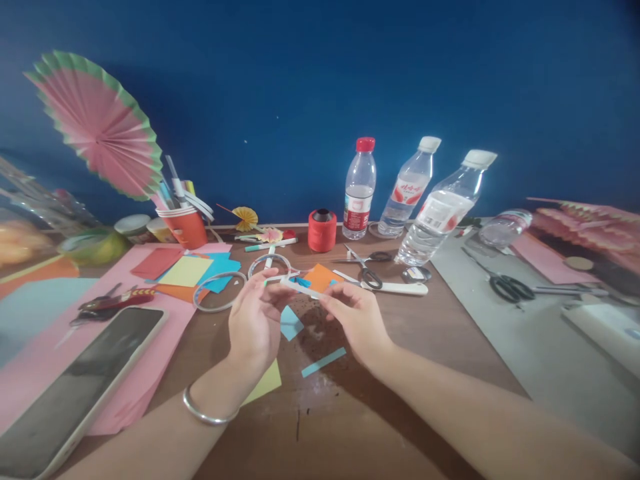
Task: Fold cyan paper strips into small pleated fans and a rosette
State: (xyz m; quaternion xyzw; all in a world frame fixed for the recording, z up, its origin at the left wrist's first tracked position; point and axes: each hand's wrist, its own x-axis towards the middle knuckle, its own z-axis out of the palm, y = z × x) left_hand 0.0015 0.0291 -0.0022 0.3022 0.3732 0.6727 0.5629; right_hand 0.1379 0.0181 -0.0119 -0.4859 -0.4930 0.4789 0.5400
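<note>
My left hand (257, 313) and my right hand (357, 320) are raised over the middle of the brown table (400, 407). Between them stretches a thin whitish strip (303, 289). The right fingers pinch its right end; the left fingers are closed round its left end. Below lie a blue paper strip (323, 362) and a small blue paper piece (291, 323). A yellow paper (265, 383) is partly hidden under my left wrist. Just behind the hands are an orange paper (323, 275) and rolls of tape (215, 291).
A phone (83, 393) lies on pink paper at left. Behind stand a red cup (185, 228) with pens, a red spool (322, 231) and three bottles (359, 190). Black-handled scissors (371, 277) and a white knife (400, 288) lie before them; more scissors (510, 288) are at right.
</note>
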